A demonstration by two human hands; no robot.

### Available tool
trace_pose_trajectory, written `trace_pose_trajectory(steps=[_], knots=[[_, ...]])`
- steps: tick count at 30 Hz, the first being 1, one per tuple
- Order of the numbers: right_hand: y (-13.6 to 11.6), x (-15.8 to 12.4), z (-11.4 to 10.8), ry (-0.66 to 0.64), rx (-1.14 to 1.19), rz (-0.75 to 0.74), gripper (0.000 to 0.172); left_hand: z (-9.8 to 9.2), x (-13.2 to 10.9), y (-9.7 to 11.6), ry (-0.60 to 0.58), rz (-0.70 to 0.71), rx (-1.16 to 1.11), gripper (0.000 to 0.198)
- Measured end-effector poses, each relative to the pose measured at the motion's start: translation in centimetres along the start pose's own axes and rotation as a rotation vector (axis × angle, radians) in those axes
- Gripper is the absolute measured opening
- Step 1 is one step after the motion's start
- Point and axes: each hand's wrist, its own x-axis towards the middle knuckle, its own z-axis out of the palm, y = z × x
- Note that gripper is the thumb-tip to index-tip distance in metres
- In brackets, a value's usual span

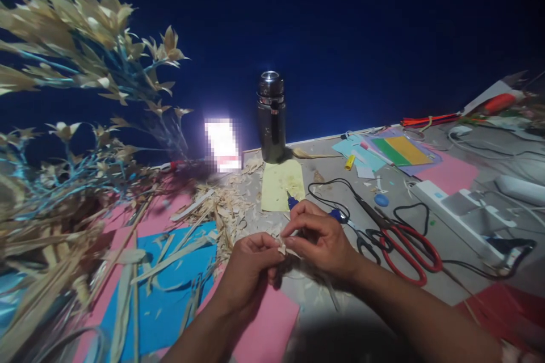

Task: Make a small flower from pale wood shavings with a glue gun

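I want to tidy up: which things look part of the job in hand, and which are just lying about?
Likely part of the job:
small pale piece, held between left hand and right hand
pale strips
perhaps the red-handled scissors

Apparently just lying about:
dark flask
small blue lump
small yellow object

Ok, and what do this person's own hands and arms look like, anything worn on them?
Both the left hand and the right hand are bare, with no glove, ring or watch visible. The forearms narrow toward the wrists and show no sleeve along most of their length. A small pale edge at the lower right may be a cuff; I can't tell.
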Motion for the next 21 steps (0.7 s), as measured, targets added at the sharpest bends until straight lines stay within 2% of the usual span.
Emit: trace_pose_trajectory(steps=[7, 14, 21], knots=[[0.02, 0.14, -0.21, -0.123, -0.029, 0.008, 0.012, 0.32, -0.19, 0.65, -0.018, -0.058, -0.082, 0.022], [-0.08, 0.09, -0.24, -0.118, -0.010, 0.014, 0.014, -0.08, 0.05, 0.54, -0.066, -0.088, -0.193, 0.023], [0.29, -0.14, -0.09, -0.102, -0.017, -0.010, 0.010, -0.09, 0.00, 0.46, -0.059, -0.096, -0.211, 0.022]])
